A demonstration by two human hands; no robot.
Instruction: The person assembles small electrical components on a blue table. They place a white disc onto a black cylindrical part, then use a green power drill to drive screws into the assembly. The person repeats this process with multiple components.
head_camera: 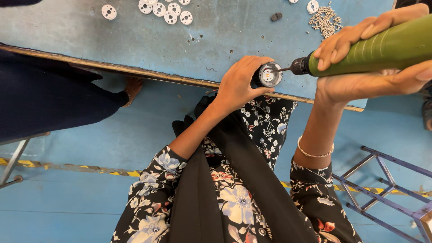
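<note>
At the centre of the head view, the left hand point(238, 85) curls its fingers around a small round black-and-white part point(269, 74) at the blue table's point(216, 40) near edge. From the upper right, the right hand point(360, 67) wraps a green electric screwdriver point(373, 51), its bit touching the part. White discs point(164, 10) lie along the top edge, and a pile of screws point(325, 20) at upper right.

Likely assembly workshop: worn blue workbench point(216, 40), screw pile point(325, 20), white discs point(164, 9), hazard-striped floor tape point(121, 173).

Black floral-print sleeves point(153, 198) pushed to the forearms, black scarf point(216, 180) hung at six o'clock, thin beaded bracelet point(315, 153) circled the right wrist
</note>
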